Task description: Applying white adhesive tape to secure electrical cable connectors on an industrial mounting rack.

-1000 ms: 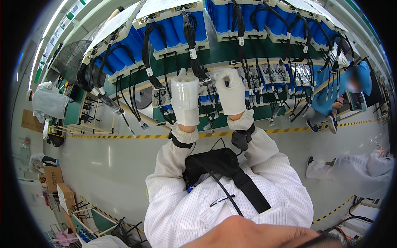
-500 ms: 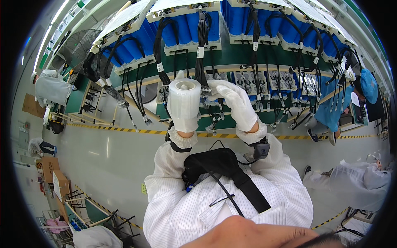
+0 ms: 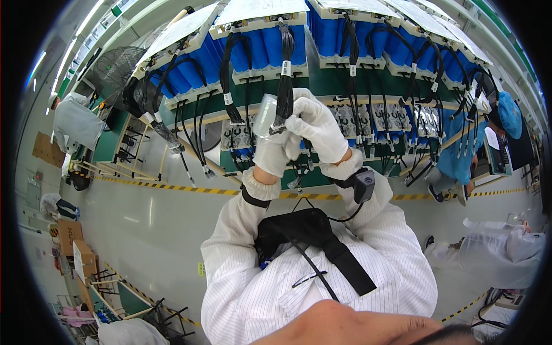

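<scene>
Nearest to us, bottom centre: a striped white coat (image 3: 322, 270), a black pouch (image 3: 296, 227) across the chest. Small dark camera (image 3: 363, 185) strapped at the right wrist. Just above frame centre we find both gloved hands close together. The left hand (image 3: 270, 156) holds the roll of clear film (image 3: 265, 115), its fingers mostly hidden from us but evidently closed on it. The right hand (image 3: 318, 130) sits to the right, fingers bent and drawn in beside the lower end of a black cable bundle (image 3: 284, 99); we cannot tell whether they pinch bundle, film or nothing. The bundle hangs between roll and right hand, overlapping the roll's right side. Beyond, along the top of the frame, we see blue cylinder modules (image 3: 257, 50) on a green bench (image 3: 325, 81). Farther off: a co-worker in blue (image 3: 459, 146) at right, a fan (image 3: 115, 64) upper left
</scene>
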`<state>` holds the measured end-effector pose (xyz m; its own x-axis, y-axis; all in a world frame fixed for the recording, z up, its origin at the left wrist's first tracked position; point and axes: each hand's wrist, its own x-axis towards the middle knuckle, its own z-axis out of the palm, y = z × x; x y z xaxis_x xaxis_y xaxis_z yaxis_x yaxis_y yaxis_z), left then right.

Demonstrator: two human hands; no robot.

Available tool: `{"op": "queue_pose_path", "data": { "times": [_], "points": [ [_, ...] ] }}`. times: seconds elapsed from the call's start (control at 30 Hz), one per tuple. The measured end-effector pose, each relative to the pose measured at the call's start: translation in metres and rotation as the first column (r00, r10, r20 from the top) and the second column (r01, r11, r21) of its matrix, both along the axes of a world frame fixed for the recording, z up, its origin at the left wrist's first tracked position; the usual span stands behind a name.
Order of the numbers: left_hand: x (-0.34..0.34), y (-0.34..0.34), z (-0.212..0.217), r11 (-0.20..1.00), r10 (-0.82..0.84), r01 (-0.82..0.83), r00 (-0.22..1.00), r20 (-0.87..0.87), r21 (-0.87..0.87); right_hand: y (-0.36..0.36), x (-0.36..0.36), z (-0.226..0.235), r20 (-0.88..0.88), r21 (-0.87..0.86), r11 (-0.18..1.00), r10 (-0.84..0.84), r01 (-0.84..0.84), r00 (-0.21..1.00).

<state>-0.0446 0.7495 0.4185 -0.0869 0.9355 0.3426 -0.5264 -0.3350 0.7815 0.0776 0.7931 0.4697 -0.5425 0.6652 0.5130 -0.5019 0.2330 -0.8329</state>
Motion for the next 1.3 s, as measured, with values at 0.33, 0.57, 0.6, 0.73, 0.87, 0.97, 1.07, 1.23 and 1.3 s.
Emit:
{"op": "queue_pose_path", "data": {
  "times": [0.33, 0.57, 0.6, 0.73, 0.87, 0.97, 1.07, 1.23, 1.3],
  "points": [
    [-0.027, -0.048, 0.006, 0.931, -0.359, 0.271, 0.796, -0.487, -0.243, -0.022, -0.013, -0.005, -0.035, -0.215, 0.970, -0.128, 0.118, 0.991],
    [-0.078, -0.050, 0.064, 0.728, 0.515, -0.679, 0.449, -0.730, 0.095, -0.004, -0.027, -0.034, 0.138, -0.171, 0.952, -0.233, 0.255, 0.963],
    [-0.078, -0.043, 0.066, 0.697, 0.620, -0.660, 0.360, -0.697, 0.279, -0.004, -0.032, -0.037, 0.140, -0.169, 0.956, -0.216, 0.238, 0.966],
    [-0.075, -0.043, 0.083, 0.897, 0.310, -0.433, 0.483, -0.819, 0.085, 0.005, -0.038, -0.040, 0.199, -0.156, 0.940, -0.270, 0.302, 0.942],
    [-0.067, -0.041, 0.089, 0.915, 0.337, -0.366, 0.456, -0.824, 0.172, -0.001, -0.045, -0.033, 0.233, -0.172, 0.938, -0.258, 0.301, 0.938],
    [-0.072, -0.036, 0.089, 0.898, 0.386, -0.320, 0.235, -0.892, 0.303, -0.008, -0.048, -0.025, 0.270, -0.122, 0.953, -0.238, 0.278, 0.933],
    [-0.073, -0.025, 0.090, 0.848, 0.504, -0.216, 0.046, -0.862, 0.485, -0.011, -0.039, -0.016, 0.304, 0.040, 0.947, -0.314, 0.317, 0.899],
    [-0.061, -0.019, 0.102, 0.862, 0.503, -0.140, 0.115, -0.857, 0.487, -0.026, -0.022, 0.004, 0.188, -0.211, 0.950, -0.191, 0.230, 0.963],
    [-0.064, -0.028, 0.106, 0.870, 0.484, -0.170, 0.115, -0.867, 0.463, -0.030, -0.028, 0.007, 0.317, -0.151, 0.962, -0.171, 0.228, 0.933]
  ]
}}
